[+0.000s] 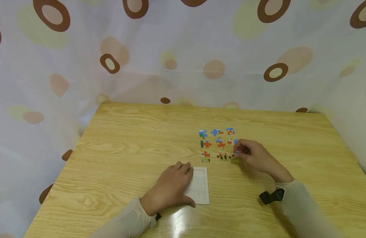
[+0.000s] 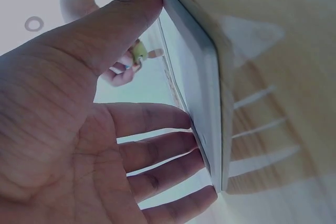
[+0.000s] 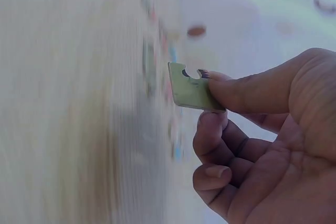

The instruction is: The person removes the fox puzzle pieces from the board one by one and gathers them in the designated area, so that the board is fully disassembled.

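My right hand [image 1: 254, 155] pinches a small flat jigsaw puzzle piece [image 3: 191, 92] between thumb and fingers. In the right wrist view the piece is mostly green, with a round notch in one edge and some dark print beside it. Straight, spread fingers of my left hand [image 1: 172, 185] rest on the left part of a white puzzle tray [image 1: 207, 188]. Its thumb lies along the near edge of the tray, while the fingertips reach toward the far edge. Part of the tray is hidden under this hand. Several printed puzzle pieces [image 1: 221, 145] lie in rows close to the right hand.
The pieces lie on a wood-grain table [image 1: 135, 138], beyond the tray. A white curtain [image 1: 189, 49] with brown and yellow ovals hangs behind the table and at its sides. A black strap device [image 1: 271, 196] is on the right wrist.
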A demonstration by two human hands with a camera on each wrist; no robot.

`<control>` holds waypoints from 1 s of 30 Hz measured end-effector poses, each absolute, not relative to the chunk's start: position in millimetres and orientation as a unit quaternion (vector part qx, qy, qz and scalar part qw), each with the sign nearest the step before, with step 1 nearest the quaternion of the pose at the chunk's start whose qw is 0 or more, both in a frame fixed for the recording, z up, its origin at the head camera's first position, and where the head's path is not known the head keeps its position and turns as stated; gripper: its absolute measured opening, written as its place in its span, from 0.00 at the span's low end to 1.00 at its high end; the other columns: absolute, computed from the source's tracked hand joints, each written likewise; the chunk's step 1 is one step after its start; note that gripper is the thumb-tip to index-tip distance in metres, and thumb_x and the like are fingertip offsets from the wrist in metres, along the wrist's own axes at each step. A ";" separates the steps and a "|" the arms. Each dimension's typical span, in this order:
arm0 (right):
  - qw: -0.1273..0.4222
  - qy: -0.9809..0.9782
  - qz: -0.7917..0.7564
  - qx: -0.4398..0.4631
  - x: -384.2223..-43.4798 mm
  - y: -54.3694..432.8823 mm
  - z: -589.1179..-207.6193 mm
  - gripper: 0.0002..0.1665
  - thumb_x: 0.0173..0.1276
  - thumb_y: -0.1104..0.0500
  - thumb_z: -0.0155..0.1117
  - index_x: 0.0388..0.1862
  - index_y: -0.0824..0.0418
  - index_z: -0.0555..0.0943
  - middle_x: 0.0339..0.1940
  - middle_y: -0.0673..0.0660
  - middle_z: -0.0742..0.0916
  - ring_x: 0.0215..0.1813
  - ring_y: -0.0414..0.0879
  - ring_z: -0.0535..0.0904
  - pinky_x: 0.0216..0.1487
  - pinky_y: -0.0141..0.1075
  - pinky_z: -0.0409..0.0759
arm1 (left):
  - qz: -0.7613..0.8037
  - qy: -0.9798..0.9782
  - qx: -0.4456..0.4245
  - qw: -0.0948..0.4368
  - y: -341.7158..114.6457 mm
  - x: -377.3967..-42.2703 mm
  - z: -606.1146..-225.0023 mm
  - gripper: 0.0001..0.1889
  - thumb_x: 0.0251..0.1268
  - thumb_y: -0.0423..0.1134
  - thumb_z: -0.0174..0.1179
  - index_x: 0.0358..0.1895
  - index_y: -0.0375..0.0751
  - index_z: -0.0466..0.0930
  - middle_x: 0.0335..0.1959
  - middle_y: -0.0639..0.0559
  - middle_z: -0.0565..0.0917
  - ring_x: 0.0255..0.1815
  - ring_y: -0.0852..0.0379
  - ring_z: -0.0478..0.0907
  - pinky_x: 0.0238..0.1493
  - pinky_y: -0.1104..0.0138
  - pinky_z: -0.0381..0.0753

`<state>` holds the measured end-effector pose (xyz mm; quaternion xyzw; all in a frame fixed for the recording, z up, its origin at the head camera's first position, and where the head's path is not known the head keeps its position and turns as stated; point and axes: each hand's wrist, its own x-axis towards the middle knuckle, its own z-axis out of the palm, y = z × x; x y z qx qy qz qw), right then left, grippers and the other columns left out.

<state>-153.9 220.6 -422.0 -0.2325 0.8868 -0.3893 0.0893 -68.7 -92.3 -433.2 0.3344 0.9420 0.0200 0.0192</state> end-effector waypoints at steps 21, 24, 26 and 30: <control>0.090 0.928 -0.295 -0.207 -169.1 240.8 -437.0 0.12 0.67 0.65 0.74 0.45 0.65 0.79 0.39 0.58 0.78 0.38 0.47 0.72 0.39 0.42 0.75 | 0.009 0.940 0.340 -0.001 -93.0 -71.0 -431.4 0.57 0.39 0.78 0.72 0.67 0.35 0.78 0.65 0.45 0.78 0.58 0.50 0.76 0.59 0.59 0.80; 0.085 0.928 -0.298 -0.206 -169.1 241.5 -438.4 0.12 0.67 0.65 0.73 0.45 0.65 0.79 0.40 0.57 0.79 0.38 0.47 0.73 0.40 0.41 0.76 | 0.012 0.941 0.338 0.003 -92.8 -70.2 -430.7 0.57 0.40 0.77 0.72 0.67 0.35 0.78 0.65 0.45 0.78 0.59 0.50 0.76 0.59 0.59 0.80; 0.084 0.928 -0.301 -0.204 -168.2 241.8 -439.2 0.12 0.68 0.65 0.73 0.45 0.65 0.79 0.39 0.57 0.79 0.37 0.47 0.72 0.39 0.40 0.75 | 0.017 0.941 0.337 0.008 -92.5 -69.7 -430.7 0.57 0.40 0.77 0.72 0.68 0.34 0.77 0.65 0.44 0.78 0.59 0.49 0.76 0.59 0.58 0.79; 0.076 0.926 -0.314 -0.197 -164.4 241.7 -439.2 0.11 0.69 0.64 0.72 0.45 0.65 0.79 0.39 0.57 0.78 0.36 0.47 0.71 0.37 0.39 0.74 | 0.025 0.942 0.334 0.011 -91.7 -68.9 -431.1 0.57 0.40 0.76 0.73 0.67 0.34 0.76 0.64 0.44 0.78 0.59 0.49 0.75 0.59 0.58 0.79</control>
